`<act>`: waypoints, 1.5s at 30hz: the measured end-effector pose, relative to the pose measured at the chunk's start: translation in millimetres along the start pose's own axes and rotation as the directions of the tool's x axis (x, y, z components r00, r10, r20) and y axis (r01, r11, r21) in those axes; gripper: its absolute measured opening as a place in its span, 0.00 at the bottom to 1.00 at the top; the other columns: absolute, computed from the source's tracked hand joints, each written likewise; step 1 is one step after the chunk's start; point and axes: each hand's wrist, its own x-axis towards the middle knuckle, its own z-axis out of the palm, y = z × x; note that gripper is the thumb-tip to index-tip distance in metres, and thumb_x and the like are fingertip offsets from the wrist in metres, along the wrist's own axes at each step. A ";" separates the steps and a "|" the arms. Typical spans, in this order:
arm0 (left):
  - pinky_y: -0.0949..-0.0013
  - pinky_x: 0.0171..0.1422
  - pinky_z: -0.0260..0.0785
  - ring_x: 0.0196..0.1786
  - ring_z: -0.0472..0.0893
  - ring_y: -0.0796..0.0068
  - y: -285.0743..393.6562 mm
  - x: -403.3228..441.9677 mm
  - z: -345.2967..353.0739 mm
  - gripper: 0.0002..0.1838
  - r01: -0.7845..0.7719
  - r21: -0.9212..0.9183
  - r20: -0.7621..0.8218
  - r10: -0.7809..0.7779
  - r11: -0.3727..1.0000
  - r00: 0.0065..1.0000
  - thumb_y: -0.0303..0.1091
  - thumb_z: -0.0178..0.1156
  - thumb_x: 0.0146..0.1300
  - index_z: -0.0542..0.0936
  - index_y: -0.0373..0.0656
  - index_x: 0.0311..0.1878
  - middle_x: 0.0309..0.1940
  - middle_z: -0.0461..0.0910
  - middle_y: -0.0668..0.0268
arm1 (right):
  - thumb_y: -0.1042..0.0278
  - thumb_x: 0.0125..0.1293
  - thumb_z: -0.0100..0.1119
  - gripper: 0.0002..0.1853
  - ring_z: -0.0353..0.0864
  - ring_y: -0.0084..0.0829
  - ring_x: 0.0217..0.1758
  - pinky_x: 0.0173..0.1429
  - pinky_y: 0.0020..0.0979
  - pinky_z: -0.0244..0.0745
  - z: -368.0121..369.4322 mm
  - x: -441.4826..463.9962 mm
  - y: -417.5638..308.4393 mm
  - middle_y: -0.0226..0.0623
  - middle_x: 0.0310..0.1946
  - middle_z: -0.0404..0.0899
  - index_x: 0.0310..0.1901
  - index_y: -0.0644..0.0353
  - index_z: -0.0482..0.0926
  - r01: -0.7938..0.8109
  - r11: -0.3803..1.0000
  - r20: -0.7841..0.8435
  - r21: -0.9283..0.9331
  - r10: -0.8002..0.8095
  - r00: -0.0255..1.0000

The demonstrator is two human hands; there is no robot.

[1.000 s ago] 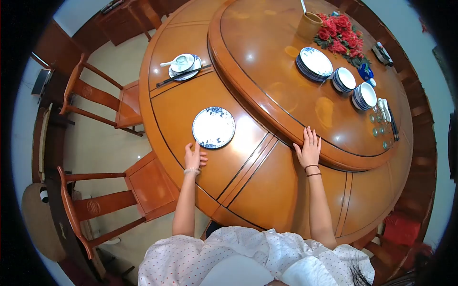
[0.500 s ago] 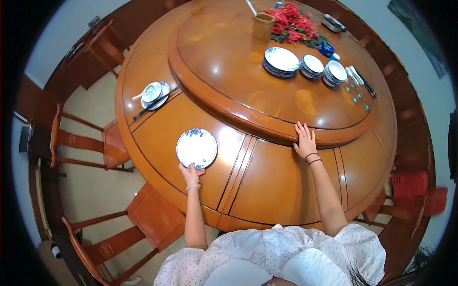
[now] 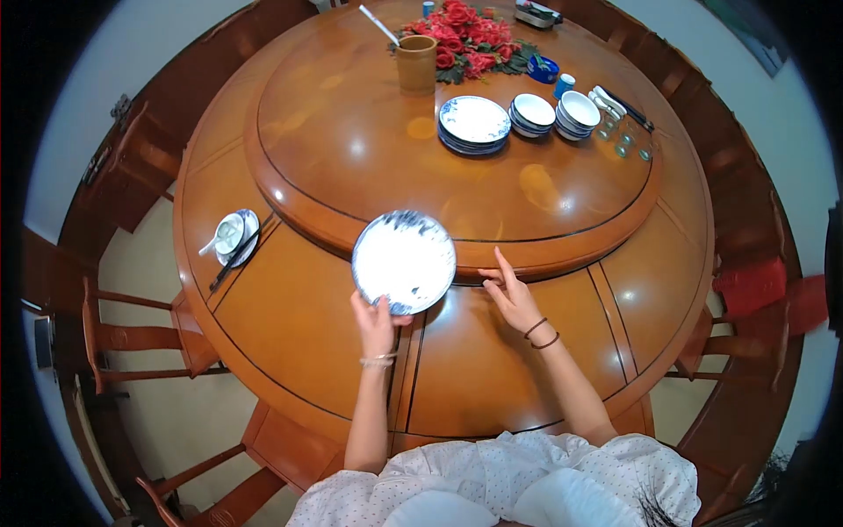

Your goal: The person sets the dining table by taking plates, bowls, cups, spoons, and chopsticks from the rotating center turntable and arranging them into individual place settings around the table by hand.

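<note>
My left hand (image 3: 378,325) grips the near rim of a white plate (image 3: 404,263) with a blue floral border, thumb on top. The plate is held up over the table, in front of the turntable's edge. To its right, my right hand (image 3: 514,299) is open with fingers apart, holding nothing, close to the turntable's rim. On the wooden turntable (image 3: 351,184) stand a stack of similar plates (image 3: 474,120) and two stacks of small bowls (image 3: 533,111). White spoons (image 3: 608,104), black chopsticks (image 3: 628,110) and several small glasses (image 3: 625,140) are right of the bowls.
At the left, a place setting has a bowl with a spoon (image 3: 229,234) on a small plate, with chopsticks (image 3: 235,255) beside it. Red flowers (image 3: 465,39), a brown cup (image 3: 416,66) and a blue ashtray (image 3: 543,68) stand farther back. Wooden chairs (image 3: 140,338) surround the table.
My left hand has lifted the plate and carried it to the right. My right hand has come off the turntable's rim and moved left. The view has shifted.
</note>
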 end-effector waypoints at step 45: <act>0.59 0.34 0.66 0.27 0.77 0.54 -28.0 238.7 218.5 0.41 -0.298 0.697 0.296 0.117 0.653 0.948 0.50 0.50 0.58 0.44 0.32 0.64 0.22 0.77 0.52 | 0.51 0.58 0.52 0.36 0.75 0.42 0.32 0.39 0.38 0.69 -91.9 190.5 73.1 0.46 0.32 0.76 0.59 0.71 0.56 -0.234 0.948 -0.483 -0.215 0.105 0.869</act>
